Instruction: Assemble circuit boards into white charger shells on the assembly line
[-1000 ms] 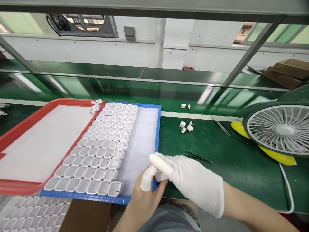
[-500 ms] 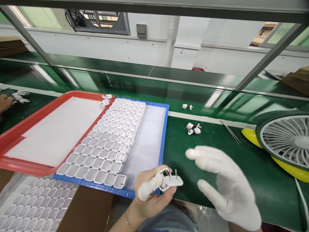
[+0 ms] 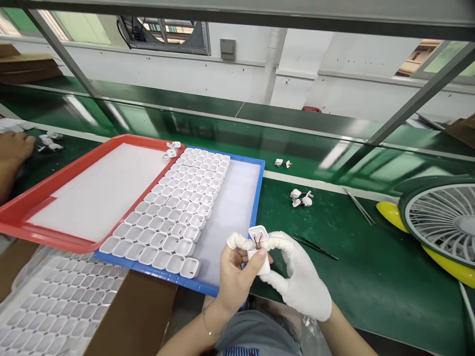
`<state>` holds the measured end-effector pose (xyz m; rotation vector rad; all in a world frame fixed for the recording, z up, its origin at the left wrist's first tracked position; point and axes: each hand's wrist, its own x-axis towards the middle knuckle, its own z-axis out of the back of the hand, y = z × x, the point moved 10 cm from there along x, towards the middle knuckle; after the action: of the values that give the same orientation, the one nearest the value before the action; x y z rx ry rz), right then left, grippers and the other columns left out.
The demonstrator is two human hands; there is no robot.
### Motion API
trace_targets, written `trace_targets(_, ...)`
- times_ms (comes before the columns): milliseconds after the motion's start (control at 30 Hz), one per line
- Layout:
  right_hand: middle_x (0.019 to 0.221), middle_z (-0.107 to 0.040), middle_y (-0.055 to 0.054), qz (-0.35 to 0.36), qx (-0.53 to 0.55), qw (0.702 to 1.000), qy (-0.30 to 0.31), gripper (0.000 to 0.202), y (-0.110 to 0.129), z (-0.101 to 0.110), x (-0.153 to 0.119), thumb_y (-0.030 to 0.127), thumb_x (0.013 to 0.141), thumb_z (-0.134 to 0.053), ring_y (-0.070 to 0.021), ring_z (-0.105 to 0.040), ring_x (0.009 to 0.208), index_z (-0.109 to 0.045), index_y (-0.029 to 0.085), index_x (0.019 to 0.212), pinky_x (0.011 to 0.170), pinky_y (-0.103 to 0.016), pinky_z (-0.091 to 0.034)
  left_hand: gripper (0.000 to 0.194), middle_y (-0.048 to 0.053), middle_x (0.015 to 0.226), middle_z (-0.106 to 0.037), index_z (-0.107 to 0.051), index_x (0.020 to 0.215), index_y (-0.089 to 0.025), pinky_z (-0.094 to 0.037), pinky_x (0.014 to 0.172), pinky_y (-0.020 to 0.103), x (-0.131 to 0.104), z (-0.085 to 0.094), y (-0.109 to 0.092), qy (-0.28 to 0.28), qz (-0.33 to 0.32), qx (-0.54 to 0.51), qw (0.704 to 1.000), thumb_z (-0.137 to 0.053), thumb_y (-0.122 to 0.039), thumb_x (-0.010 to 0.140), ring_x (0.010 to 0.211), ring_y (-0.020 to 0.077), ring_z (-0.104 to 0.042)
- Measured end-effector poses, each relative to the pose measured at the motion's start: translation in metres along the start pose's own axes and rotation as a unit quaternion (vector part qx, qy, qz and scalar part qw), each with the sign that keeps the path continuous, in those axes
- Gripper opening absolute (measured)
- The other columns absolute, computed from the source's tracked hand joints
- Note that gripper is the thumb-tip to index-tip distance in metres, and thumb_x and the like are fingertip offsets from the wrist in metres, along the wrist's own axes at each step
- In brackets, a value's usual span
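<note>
Near the front of the bench my left hand [image 3: 241, 277], with a white cover on one finger, is closed on a small white plug housing [image 3: 263, 263]. Above that housing sits a white end piece [image 3: 258, 232], tilted toward me, and red and black wires [image 3: 258, 242] run between the two. My right hand [image 3: 302, 279], in a white glove, closes on the same parts from the right, fingertips at the wires and thumb at the housing's lower side. The plug prongs are out of sight. Black tweezers [image 3: 315, 245] lie just beyond my right hand.
A blue tray [image 3: 256, 198] holds rows of white housings [image 3: 178, 207], beside a red tray [image 3: 55, 178]. Wired white parts [image 3: 301, 198], silver tweezers [image 3: 359, 205] and a fan [image 3: 445, 222] are on the right. A box of housings [image 3: 67, 301] stands lower left; another person's hand [image 3: 17, 148] is at far left.
My right hand has come left and closed on the parts in my left hand. The piece has been turned, so wires now show instead of prongs. Black tweezers now show on the bench.
</note>
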<state>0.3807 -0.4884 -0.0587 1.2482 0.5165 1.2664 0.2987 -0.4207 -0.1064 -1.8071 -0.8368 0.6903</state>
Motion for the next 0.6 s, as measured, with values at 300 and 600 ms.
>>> trace_targets(300, 0.133, -0.056, -0.011, 0.0, -0.086, 0.996, -0.011, 0.054, -0.008, -0.004, -0.011, 0.017, 0.083, -0.061, -0.0263, -0.054, 0.122, -0.046, 0.025, 0.134, 0.102, -0.047, -0.046, 0.035, -0.002, 0.057, -0.062, -0.059, 0.077, -0.014, -0.019, 0.031, 0.012, 0.004, -0.007, 0.023, -0.053, 0.13, -0.141, 0.98, -0.066, -0.048, 0.081, 0.03, -0.0015, -0.03)
trace_targets(600, 0.146, -0.047, -0.007, 0.039, -0.13, 0.991, -0.006, 0.061, 0.008, -0.014, -0.026, 0.017, 0.09, -0.053, -0.0234, -0.045, 0.134, -0.033, 0.031, 0.146, 0.111, -0.047, -0.042, 0.04, -0.008, 0.042, -0.046, -0.056, 0.074, -0.014, -0.019, 0.034, 0.011, -0.01, -0.003, 0.018, -0.067, 0.092, -0.142, 0.983, -0.061, -0.052, 0.085, 0.031, -0.001, -0.022)
